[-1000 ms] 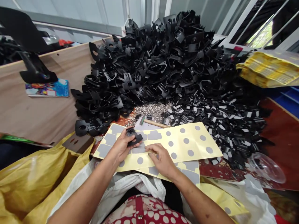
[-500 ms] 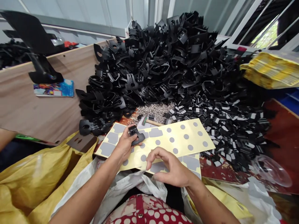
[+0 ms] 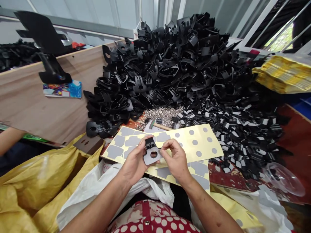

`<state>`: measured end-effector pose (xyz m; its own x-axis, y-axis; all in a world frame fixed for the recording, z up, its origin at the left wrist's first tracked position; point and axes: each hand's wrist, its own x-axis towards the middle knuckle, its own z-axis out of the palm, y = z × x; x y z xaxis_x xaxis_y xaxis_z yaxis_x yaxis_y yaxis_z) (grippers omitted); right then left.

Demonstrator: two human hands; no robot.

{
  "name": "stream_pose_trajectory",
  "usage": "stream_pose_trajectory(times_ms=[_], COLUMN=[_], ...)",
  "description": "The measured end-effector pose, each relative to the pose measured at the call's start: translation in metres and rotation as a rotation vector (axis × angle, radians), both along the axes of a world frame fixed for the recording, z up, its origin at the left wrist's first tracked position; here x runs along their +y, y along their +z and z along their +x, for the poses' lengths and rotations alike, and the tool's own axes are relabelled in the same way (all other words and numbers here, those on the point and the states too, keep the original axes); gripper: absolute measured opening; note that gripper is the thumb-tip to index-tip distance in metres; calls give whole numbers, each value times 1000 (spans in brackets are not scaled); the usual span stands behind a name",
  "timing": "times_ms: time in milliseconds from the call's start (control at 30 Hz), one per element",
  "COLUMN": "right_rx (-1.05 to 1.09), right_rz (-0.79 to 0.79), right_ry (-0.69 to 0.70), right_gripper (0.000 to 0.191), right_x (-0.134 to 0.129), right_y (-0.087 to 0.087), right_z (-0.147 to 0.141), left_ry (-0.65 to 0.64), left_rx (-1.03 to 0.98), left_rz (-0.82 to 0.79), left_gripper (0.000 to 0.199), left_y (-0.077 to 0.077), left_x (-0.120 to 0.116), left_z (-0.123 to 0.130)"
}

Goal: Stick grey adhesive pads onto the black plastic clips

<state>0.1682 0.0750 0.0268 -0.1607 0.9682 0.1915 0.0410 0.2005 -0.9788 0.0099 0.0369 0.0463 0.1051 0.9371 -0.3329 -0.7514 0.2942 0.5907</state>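
My left hand (image 3: 136, 160) grips a black plastic bracket (image 3: 150, 144) by its left side, thumb on top. Its flat face (image 3: 148, 159) is grey and faces up, with a round hole in it. Thumb and forefinger of my right hand (image 3: 174, 158) are pinched at the bracket's right edge; whether a thin piece lies between them is hidden. Both hands are above a yellow backing sheet (image 3: 186, 147) with grey round stickers. Under it lies another sheet (image 3: 115, 152) with larger grey shaped stickers.
Behind the sheets lie a hammer (image 3: 160, 126) and small shiny metal pieces (image 3: 162, 113). A tall heap of black plastic parts (image 3: 157, 71) rises at the back. Small black-and-white pieces (image 3: 233, 139) spread rightward, near a clear plastic bowl (image 3: 284, 179). A wooden board (image 3: 21, 100) stands left.
My left hand has turned the bracket so its grey, holed face shows. My right hand has moved up from the sheet and its fingers have closed at the bracket's edge.
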Motion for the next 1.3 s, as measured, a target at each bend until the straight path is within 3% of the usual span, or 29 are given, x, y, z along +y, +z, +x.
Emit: stream_pose_trajectory(times_ms=[433, 633, 733, 833, 933, 1033, 1100, 1167, 1233, 1300], right_rx=[-126, -229, -311, -438, -629, -775, -765, -743, -800, -908], right_rz=[101, 248, 421, 645, 830, 787, 630, 515, 497, 531], right_ry=[-36, -50, -52, -63, -108, -207, -152, 12, 151, 220], right_gripper=[7, 13, 15, 25, 40, 48, 52, 36, 19, 16], right_x=[-5, -9, -14, -19, -21, -18, -13, -7, -2, 4], right_y=[-4, 1, -5, -16, -20, -14, -9, -7, -8, -10], right_z=[0, -2, -4, -3, 3, 14, 23, 31, 39, 44], left_ry=[8, -15, 70, 231, 301, 305, 240, 46, -205, -352], left_rx=[-1, 76, 249, 455, 572, 634, 722, 812, 852, 866], left_rz=[19, 51, 79, 124, 147, 122, 168, 272, 330, 283], left_gripper=[33, 45, 57, 49, 43, 45, 43, 38, 35, 39], left_y=[2, 4, -6, -25, -39, -41, -39, -38, -42, -53], left_x=[-6, -9, -9, -8, -11, -18, -27, -39, -55, -74], left_z=[1, 3, 10, 19, 22, 12, -1, -18, -34, -46])
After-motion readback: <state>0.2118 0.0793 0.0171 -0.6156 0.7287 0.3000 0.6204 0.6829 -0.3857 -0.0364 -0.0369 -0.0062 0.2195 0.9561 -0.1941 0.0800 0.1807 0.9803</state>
